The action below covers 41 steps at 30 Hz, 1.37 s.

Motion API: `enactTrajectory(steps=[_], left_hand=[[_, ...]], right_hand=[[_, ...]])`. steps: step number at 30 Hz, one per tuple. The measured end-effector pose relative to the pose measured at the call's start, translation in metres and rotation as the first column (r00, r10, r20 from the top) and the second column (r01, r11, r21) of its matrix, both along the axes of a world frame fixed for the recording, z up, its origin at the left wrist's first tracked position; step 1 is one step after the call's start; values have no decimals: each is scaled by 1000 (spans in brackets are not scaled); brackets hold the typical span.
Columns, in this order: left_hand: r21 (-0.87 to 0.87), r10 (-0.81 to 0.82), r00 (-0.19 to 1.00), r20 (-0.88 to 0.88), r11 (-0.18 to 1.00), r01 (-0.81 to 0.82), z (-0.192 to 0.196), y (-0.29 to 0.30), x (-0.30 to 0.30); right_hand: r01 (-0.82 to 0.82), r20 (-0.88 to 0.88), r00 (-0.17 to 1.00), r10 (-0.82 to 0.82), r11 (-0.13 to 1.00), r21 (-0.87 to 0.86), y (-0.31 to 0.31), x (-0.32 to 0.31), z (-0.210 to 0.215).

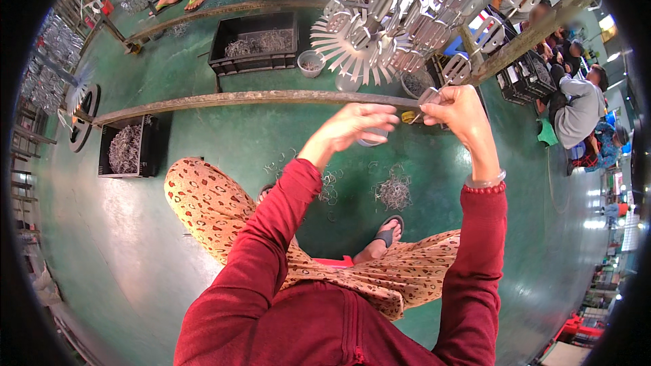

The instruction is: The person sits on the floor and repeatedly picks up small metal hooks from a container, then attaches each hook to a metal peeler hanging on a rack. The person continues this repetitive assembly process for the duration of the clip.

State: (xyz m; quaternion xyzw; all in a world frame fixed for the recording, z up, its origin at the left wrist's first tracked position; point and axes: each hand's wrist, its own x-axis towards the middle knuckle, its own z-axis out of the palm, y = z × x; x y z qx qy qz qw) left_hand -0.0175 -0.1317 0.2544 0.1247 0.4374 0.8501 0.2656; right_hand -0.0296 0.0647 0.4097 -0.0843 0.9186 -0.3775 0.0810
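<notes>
My right hand (pixel 458 112) is raised at the wooden rail, its thumb and fingers pinched on a shiny metal piece (pixel 429 97). Part of that piece is covered by the fingers, so its full shape does not show. Just above it hangs a slotted metal turner head (pixel 456 68). To the left, my left hand (pixel 352 125) is held in the air with its fingers stretched, and nothing shows in it. Below the hands, a pile of small wire hooks (pixel 395 191) lies on the green floor, with more scattered nearby.
A wooden rail (pixel 258 97) crosses in front of me. Dense clusters of metal pieces (pixel 400 20) hang beyond it. Black crates (pixel 217 61) (pixel 150 156) hold wire hooks, as does a white tub (pixel 310 64). Other people (pixel 580 108) sit at the right.
</notes>
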Motion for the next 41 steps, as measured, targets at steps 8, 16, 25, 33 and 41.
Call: enactTrajectory(steps=[8, 16, 25, 33, 41], left_hand=[[260, 80, 987, 136, 959, -114, 2, -46, -37], [166, 150, 972, 181, 970, -180, 19, -36, -49], [54, 186, 955, 232, 978, -203, 26, -25, -50], [114, 242, 925, 292, 952, -285, 26, -14, -43], [137, 153, 942, 299, 970, -201, 19, -24, -41]], right_hand=[[52, -18, 999, -51, 996, 74, -31, -26, -2], [83, -112, 991, -75, 994, 69, -42, -37, -13], [128, -198, 975, -96, 979, 159, -48, -31, -11], [134, -151, 981, -120, 987, 89, -57, -17, -1], [57, 11, 998, -56, 998, -35, -50, -10, -34]])
